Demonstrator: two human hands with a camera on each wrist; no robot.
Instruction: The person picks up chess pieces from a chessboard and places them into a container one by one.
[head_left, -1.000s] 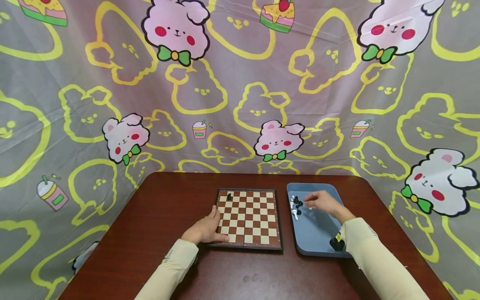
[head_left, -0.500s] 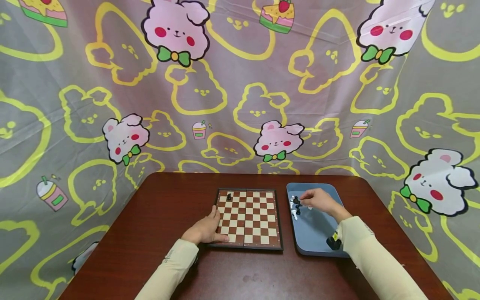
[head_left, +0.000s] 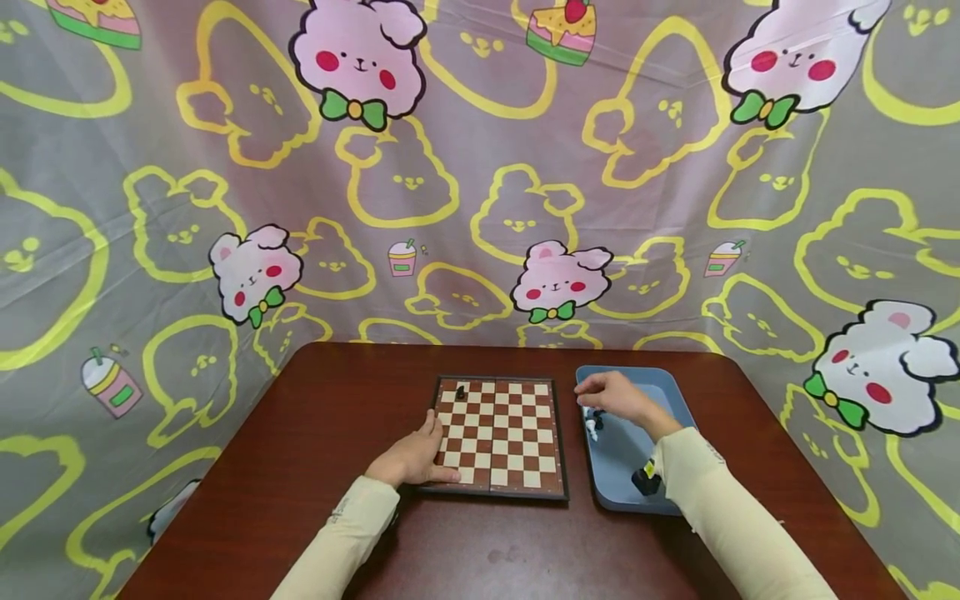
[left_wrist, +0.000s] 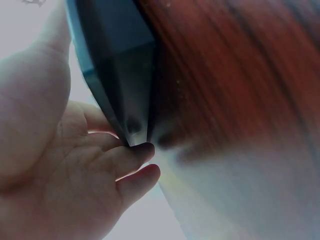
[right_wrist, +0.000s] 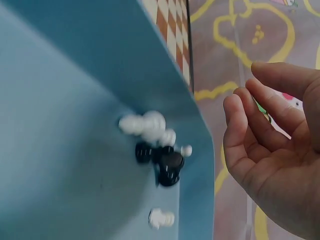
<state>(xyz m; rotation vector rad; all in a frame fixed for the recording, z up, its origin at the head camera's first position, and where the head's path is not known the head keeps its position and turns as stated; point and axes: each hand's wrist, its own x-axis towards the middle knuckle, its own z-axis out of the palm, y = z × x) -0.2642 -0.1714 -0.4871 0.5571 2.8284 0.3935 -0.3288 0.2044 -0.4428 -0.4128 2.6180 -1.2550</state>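
My left hand [head_left: 408,457] holds the near left corner of a folding chessboard [head_left: 491,446], thumb on its top. In the left wrist view, bent fingertips [left_wrist: 142,175] lie against the board's dark side [left_wrist: 120,75]. One black chess piece [head_left: 461,392] stands near the far left corner. Over the left side of a blue tray [head_left: 637,507] hovers my right hand [head_left: 618,396], fingers loosely bent, with nothing visible between them in the right wrist view. Below it, white chess pieces [right_wrist: 155,125] and black chess pieces [right_wrist: 170,170] lie close together. One white piece [right_wrist: 161,218] lies apart.
The dark reddish-brown table [head_left: 337,417] carries both board and tray, with a narrow strip between them. A cartoon-print curtain [head_left: 480,167] surrounds the table's back and sides. A black device with a yellow tag [head_left: 647,477] sits at my right wrist.
My right hand has moved left across the tray, its fingertips now near the tray's left rim. My left hand stays on the board. The view has shifted slightly.
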